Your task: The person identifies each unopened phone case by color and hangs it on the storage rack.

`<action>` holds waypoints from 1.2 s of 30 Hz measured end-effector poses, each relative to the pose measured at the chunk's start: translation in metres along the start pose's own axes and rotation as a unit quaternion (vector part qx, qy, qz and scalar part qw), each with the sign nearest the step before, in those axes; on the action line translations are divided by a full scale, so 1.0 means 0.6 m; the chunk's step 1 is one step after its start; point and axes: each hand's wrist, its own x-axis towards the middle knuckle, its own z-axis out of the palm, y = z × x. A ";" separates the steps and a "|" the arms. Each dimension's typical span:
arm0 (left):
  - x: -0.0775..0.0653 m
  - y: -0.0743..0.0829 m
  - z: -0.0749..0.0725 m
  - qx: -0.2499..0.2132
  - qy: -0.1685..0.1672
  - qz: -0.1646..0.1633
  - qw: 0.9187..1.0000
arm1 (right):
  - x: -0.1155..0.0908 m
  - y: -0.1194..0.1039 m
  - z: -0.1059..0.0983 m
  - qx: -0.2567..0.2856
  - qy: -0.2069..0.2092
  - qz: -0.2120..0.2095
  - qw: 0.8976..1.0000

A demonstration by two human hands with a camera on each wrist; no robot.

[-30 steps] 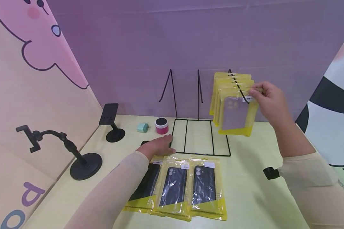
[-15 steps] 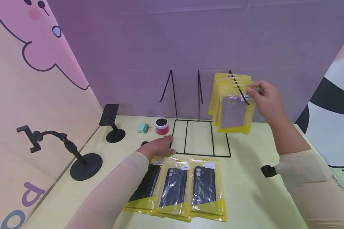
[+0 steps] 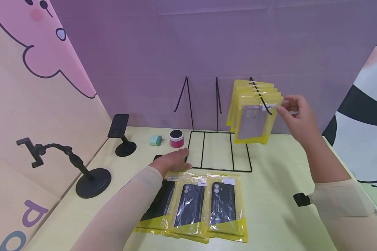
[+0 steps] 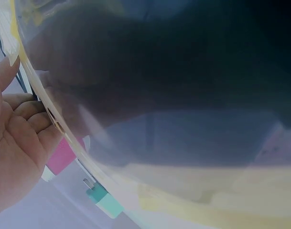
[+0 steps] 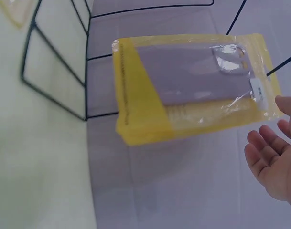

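Observation:
Yellow-edged clear packets with phone cases hang one behind another on the right hook of a black wire rack. The front phone case packet holds a pale purple case and a white label. Beside its upper right edge is my right hand, thumb tip at the edge, the other fingers loosely spread. In the right wrist view the palm and fingers stand apart from the packet. My left hand rests at the rack's front left corner, fingers extended; a nearby packet blocks much of the left wrist view.
Several phone case packets with dark cases, such as the right one, lie before the rack. Left of it are a pink jar, a teal charger plug, a black phone stand and a taller clamp stand. Two hooks hold nothing.
The front packet has slid slightly back and left along the hook. My right hand has loosened its pinch and drawn off to the right. My left hand has stayed put.

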 end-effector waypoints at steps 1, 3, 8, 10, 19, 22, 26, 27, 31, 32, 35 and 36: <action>0.000 0.000 0.000 -0.001 0.000 -0.001 1.000 | -0.007 0.006 -0.002 -0.004 -0.006 0.000 1.000; 0.000 -0.002 -0.001 -0.002 -0.001 0.000 1.000 | -0.023 0.020 -0.006 -0.019 -0.018 -0.003 1.000; 0.001 -0.004 -0.003 0.004 -0.004 -0.005 1.000 | -0.062 0.060 -0.013 -0.079 -0.082 0.013 0.993; 0.002 -0.004 -0.004 0.006 -0.004 -0.009 1.000 | -0.075 0.071 -0.012 -0.098 -0.121 0.028 0.987; 0.002 -0.002 -0.002 0.008 -0.004 0.005 1.000 | -0.112 0.114 0.050 -0.114 -0.302 0.008 0.946; 0.004 -0.003 -0.001 0.004 0.000 0.001 1.000 | -0.119 0.129 0.081 -0.123 -0.349 0.003 0.929; 0.005 -0.006 0.001 -0.006 0.003 -0.006 1.000 | -0.119 0.145 0.119 -0.141 -0.378 -0.019 0.915; 0.006 -0.007 0.001 -0.007 0.003 -0.005 1.000 | -0.117 0.148 0.126 -0.145 -0.378 -0.025 0.914; 0.009 -0.009 -0.001 0.003 0.010 0.004 1.000 | -0.112 0.157 0.147 -0.158 -0.368 -0.042 0.915; 0.010 -0.009 -0.002 0.008 0.017 0.009 1.000 | -0.110 0.159 0.151 -0.161 -0.366 -0.047 0.915; 0.009 -0.005 -0.005 0.023 0.045 0.028 0.998 | -0.107 0.164 0.160 -0.179 -0.361 -0.058 0.913; 0.008 -0.002 -0.007 0.029 0.058 0.038 0.997 | -0.105 0.165 0.162 -0.185 -0.359 -0.062 0.913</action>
